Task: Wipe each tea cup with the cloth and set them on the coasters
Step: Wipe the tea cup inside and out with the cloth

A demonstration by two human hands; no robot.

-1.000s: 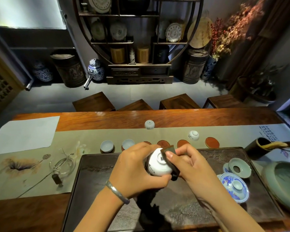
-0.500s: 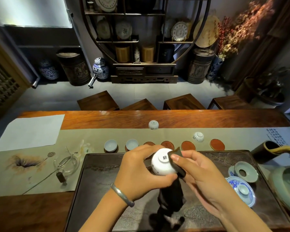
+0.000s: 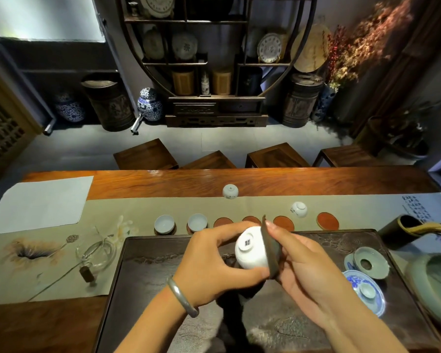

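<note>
White porcelain tea cup, foot toward the camera, gripped by left hand above the dark tea tray. Right hand pinches a dark cloth against the cup's side. Two upright cups sit on coasters, nothing visible inside; four red-brown coasters bare. Two inverted cups on the tabletop runner.

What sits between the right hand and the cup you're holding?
In the head view, the dark cloth lies between the right hand and the white cup, pressed against its side; the left hand grips the cup.
</note>
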